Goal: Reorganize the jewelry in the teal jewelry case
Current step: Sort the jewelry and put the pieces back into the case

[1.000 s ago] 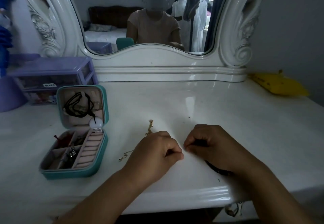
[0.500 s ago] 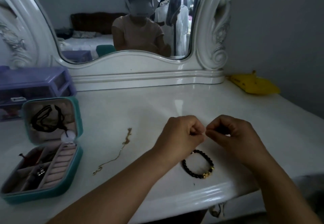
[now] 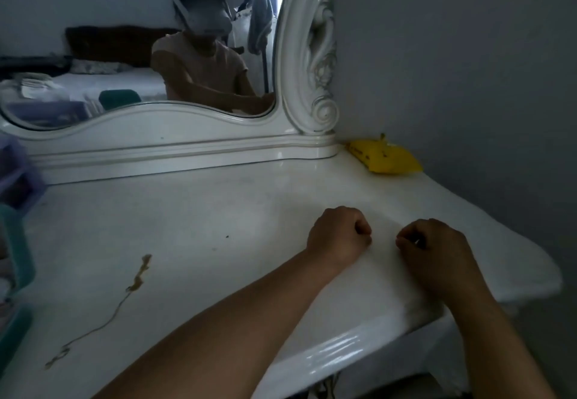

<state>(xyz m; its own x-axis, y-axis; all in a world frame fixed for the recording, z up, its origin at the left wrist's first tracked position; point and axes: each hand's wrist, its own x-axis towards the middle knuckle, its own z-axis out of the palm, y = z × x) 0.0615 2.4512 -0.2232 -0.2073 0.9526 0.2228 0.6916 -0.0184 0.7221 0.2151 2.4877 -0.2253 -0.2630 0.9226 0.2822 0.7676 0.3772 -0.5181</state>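
Only the rim of the open teal jewelry case [image 3: 17,255] shows, at the far left edge. A thin gold chain [image 3: 134,286] lies stretched out on the white dresser top [image 3: 218,211], left of my arms. My left hand [image 3: 338,236] is curled into a fist over the dresser, thumb pressed to forefinger; anything it pinches is too fine to see. A short gap to its right, my right hand [image 3: 434,248] is curled too, and a tiny pale piece shows at its fingertips. The black bead bracelet is not in view.
An ornate white mirror frame [image 3: 309,55] stands along the back of the dresser. A yellow packet [image 3: 384,158] lies in the back right corner against the grey wall. A purple drawer unit [image 3: 12,173] peeks in at the left. The rounded front edge [image 3: 343,345] runs under my forearms.
The view has swung right, pushing the teal case almost out of frame. My hands have moved right and drawn slightly apart. The black bracelet seen half a second ago no longer shows.
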